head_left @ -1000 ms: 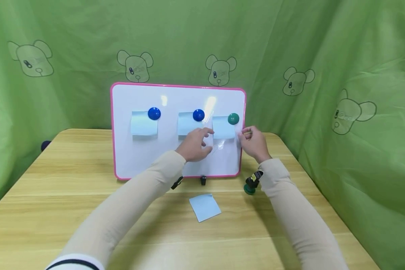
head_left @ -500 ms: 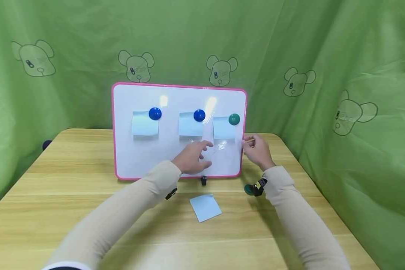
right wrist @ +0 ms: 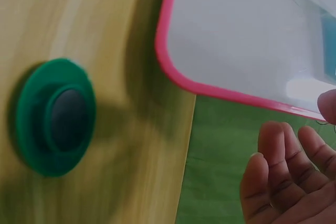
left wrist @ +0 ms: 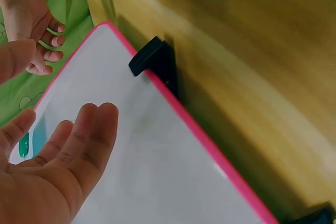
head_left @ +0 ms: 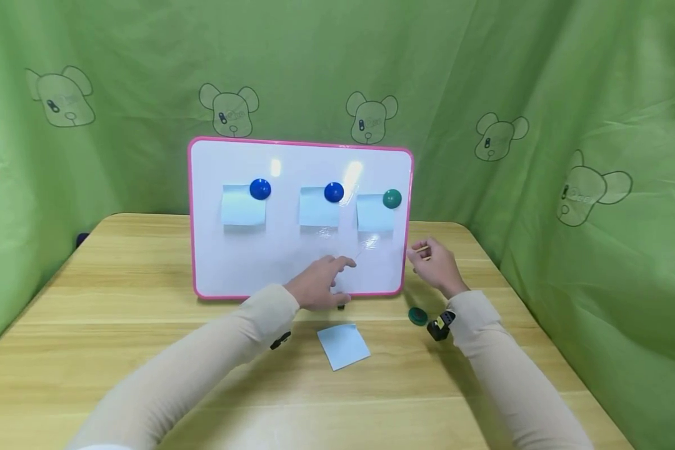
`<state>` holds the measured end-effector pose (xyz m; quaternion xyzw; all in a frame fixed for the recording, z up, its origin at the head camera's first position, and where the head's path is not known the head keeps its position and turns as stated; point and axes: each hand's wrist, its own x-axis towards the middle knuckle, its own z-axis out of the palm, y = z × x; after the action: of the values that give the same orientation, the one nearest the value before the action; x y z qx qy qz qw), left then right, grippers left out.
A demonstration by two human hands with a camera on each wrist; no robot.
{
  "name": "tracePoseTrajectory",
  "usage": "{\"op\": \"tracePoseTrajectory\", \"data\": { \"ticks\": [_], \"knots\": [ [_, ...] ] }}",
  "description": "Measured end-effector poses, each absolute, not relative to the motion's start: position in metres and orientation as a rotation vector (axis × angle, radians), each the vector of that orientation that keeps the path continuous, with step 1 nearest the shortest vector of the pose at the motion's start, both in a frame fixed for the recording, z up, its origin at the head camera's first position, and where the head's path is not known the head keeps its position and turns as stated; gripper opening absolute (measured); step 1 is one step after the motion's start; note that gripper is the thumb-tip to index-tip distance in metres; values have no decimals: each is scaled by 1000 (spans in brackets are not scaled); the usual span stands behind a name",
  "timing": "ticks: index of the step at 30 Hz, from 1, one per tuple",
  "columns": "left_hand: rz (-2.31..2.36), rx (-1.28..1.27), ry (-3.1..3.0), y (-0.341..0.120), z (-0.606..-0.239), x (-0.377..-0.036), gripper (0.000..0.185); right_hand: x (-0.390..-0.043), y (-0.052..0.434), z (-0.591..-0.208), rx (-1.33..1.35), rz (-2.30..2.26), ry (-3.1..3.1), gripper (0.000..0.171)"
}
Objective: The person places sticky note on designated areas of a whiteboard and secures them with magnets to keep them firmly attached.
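Observation:
A pink-framed whiteboard (head_left: pixel 281 269) stands upright with three light blue sticky notes (head_left: pixel 244 209) on it. Two blue magnets (head_left: pixel 260 189) and one green magnet (head_left: pixel 392 199) sit on the notes' upper right corners. My left hand (head_left: pixel 320 284) hovers before the lower middle of the board, fingers loosely spread and holding nothing. Just outside the board's right edge is my right hand (head_left: pixel 435 265), its fingers relaxed and bare. Below it a second green magnet (right wrist: pixel 55 116) lies on the table, dark face up. A loose blue note (head_left: pixel 343 346) lies in front of the board.
A black stand foot (left wrist: pixel 155 61) clips the board's lower edge. The wooden table (head_left: pixel 118 337) runs back to a green curtain (head_left: pixel 298 69) printed with mouse faces. That curtain also hangs along the right side.
Both hands have moved down and back from the notes, uncovering the middle one. The right hand has drawn off the board's right edge, and the loose green magnet now shows fully.

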<state>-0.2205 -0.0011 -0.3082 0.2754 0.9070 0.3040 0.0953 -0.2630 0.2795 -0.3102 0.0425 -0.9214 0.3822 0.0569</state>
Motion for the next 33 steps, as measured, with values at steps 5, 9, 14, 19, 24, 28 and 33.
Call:
{"op": "tracePoseTrajectory", "data": {
  "ticks": [5,9,14,19,24,28,33],
  "knots": [
    [857,818,2697,-1,-317,-214,64,-258,284,-316,165,1077,-2840,35],
    [810,840,2681,-2,-324,-209,64,-255,287,-321,181,1017,-2876,35],
    [753,871,2663,-3,-335,-202,66,-250,290,-327,210,958,-2912,33],
    [749,848,2641,-4,-339,-195,69,-246,293,-335,219,937,-2975,30],
    [720,834,2639,-5,-342,-190,70,-243,295,-340,245,919,-3019,30],
    [710,825,2636,-6,-343,-188,72,-243,298,-344,263,900,-3054,31],
    [701,851,2627,-8,-344,-186,73,-242,300,-347,249,866,-3122,33]
  ]
}}
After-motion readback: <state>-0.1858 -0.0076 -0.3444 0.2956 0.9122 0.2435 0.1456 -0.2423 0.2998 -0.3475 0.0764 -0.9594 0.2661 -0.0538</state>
